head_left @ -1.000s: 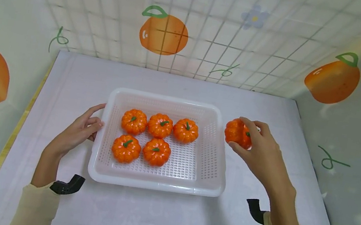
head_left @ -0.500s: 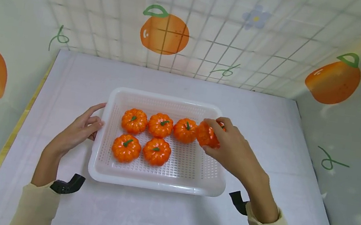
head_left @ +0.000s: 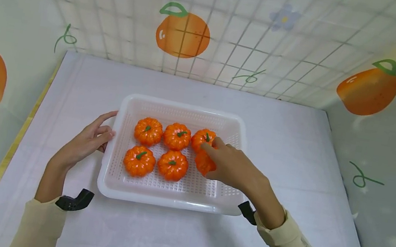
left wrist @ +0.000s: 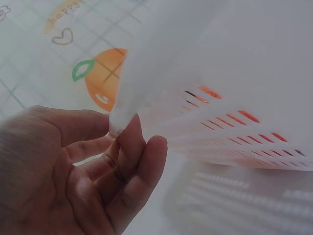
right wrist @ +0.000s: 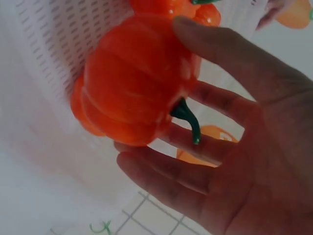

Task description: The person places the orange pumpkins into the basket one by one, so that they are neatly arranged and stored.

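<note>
A white perforated plastic basket (head_left: 170, 202) holds several small orange toy pumpkins (head_left: 139, 161) with green stems. My left hand (head_left: 88, 140) holds the basket's left rim; in the left wrist view, the fingertips (left wrist: 152, 147) are at the lip of its wall (left wrist: 234, 63). My right hand (head_left: 232, 165) reaches over the basket's right side and grips another toy pumpkin (head_left: 204, 164) between thumb and fingers. In the right wrist view this held pumpkin (right wrist: 139, 78) is tilted, its stem toward the palm. It overlaps the back-row right pumpkin (head_left: 202, 137) in the head view.
The basket stands on a table with a white cloth (head_left: 281, 136). Behind and at both sides hang printed curtains (head_left: 123, 8) with orange fruit drawings; a grid pattern shows on the back one. A yellow edge (head_left: 11, 146) runs along the table's left side.
My right hand has carried its toy pumpkin leftward from beside the basket, over the right rim, to the front of the back-row right pumpkin. The left hand has stayed at the rim.
</note>
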Demonstrator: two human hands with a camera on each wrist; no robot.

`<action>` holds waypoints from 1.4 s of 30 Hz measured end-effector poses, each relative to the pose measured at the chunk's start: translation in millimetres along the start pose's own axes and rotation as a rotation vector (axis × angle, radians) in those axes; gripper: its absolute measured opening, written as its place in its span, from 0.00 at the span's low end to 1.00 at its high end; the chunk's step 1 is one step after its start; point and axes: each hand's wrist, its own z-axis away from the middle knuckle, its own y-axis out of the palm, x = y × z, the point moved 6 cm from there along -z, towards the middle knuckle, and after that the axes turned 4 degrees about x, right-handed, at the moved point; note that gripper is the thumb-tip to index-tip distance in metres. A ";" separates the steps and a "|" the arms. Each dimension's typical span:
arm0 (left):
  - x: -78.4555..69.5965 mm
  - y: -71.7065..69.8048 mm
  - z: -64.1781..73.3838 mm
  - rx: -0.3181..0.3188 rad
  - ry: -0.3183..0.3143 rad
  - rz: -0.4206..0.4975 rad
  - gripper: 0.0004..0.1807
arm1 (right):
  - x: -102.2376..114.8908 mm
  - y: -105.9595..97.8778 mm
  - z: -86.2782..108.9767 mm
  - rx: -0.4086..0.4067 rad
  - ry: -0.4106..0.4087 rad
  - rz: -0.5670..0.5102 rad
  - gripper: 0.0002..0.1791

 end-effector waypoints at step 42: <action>-1.9 4.7 1.3 0.020 0.006 -0.004 0.36 | 17.2 34.9 -23.4 0.258 -0.019 0.123 0.40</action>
